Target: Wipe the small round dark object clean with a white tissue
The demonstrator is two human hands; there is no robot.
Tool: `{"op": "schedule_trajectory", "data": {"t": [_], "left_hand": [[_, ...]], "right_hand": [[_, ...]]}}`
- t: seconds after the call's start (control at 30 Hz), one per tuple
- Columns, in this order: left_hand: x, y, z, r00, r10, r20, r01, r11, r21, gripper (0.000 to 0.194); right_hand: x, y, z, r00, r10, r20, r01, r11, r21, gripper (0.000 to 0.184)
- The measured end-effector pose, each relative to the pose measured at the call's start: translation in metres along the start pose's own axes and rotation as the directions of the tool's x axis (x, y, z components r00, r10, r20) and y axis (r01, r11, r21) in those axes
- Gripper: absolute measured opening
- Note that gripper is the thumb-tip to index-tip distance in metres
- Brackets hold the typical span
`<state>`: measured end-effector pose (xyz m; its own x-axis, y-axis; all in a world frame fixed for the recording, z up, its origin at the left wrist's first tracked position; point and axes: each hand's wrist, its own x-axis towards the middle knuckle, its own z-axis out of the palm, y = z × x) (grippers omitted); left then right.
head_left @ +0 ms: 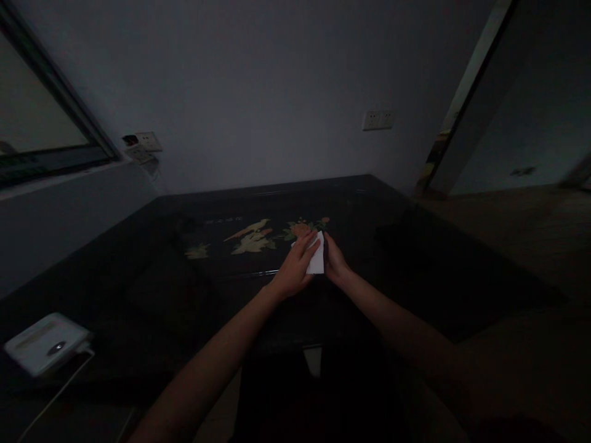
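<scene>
A small white piece of paper (316,259), rectangular and seemingly folded, is held upright between my hands above the dark table (369,203). My left hand (295,266) has its fingers laid across the near face of the paper. Along the paper's right edge, my right hand (336,261) grips it from the side, with part of its fingers hidden behind the sheet. Just beyond my hands, the tabletop carries a coloured picture of a bird (252,229) and flowers (300,229).
At the far left lies a white device (48,343) with a round dark spot and a white cable (60,391). Wall sockets (378,120) are set above the table's back edge, and another socket (148,141) has a plug in it. The room is dim.
</scene>
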<state>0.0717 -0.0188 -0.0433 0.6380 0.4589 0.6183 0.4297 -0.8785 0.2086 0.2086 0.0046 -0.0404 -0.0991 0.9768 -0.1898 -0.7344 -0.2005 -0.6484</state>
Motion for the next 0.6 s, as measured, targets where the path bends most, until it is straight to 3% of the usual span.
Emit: {"op": "schedule_trajectory", "data": {"t": [0.13,0.23,0.6], "left_hand": [[0.0,-0.004,0.002,0.998,0.005,0.066,-0.003,1.0,-0.027,0.082],[0.0,-0.005,0.001,0.997,-0.015,0.081,0.017,1.0,-0.018,0.084],[-0.002,-0.008,0.003,0.991,-0.131,0.031,0.133,0.989,-0.067,0.075]], "right_hand": [[0.002,0.002,0.0,0.997,0.029,-0.075,-0.027,0.999,0.025,0.025],[0.004,0.003,-0.002,0.998,0.009,-0.058,-0.009,1.0,0.001,0.024],[-0.001,-0.008,0.003,0.993,0.061,-0.103,-0.062,0.998,-0.005,0.035]]}}
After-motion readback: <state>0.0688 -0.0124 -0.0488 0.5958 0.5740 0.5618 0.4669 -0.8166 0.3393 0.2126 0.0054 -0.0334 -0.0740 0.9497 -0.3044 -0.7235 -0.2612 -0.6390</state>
